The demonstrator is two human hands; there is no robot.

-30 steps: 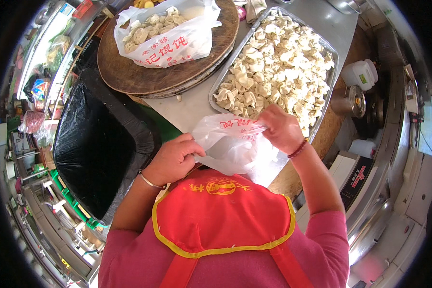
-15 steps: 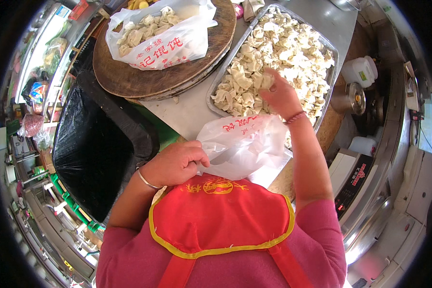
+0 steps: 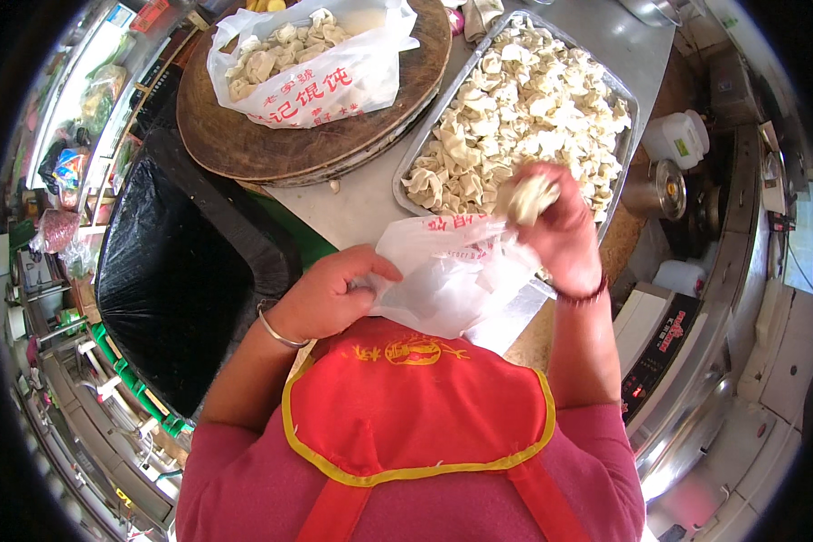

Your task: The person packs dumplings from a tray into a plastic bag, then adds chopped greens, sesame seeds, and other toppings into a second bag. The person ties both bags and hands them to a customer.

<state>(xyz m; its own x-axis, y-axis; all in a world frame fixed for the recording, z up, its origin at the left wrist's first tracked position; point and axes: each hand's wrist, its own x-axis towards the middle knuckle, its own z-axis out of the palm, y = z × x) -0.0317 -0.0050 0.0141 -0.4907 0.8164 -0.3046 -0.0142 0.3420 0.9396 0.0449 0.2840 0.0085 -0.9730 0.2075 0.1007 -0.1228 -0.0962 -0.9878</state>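
My left hand (image 3: 341,285) pinches the edge of a white translucent plastic bag (image 3: 452,285) with red print, held in front of my apron. In my right hand (image 3: 565,230) are a few pale wontons (image 3: 531,197), lifted over the near edge of a metal tray (image 3: 400,185), close to the bag's right side. That hand is partly smeared by motion. Many folded wontons (image 3: 515,108) are heaped in the tray. Whether the held bag has anything inside, I cannot tell.
A round wooden board (image 3: 235,149) at the far left bears another printed bag (image 3: 343,90) with wontons in it. Left of me stands a bin lined with black plastic (image 3: 167,271). At the right are a lidded metal pot (image 3: 667,190), a white jug (image 3: 673,135) and a cooker panel (image 3: 664,348).
My right hand has come up off the heap and back toward me with wontons in it. The left hand has shifted slightly farther away, still on the bag.
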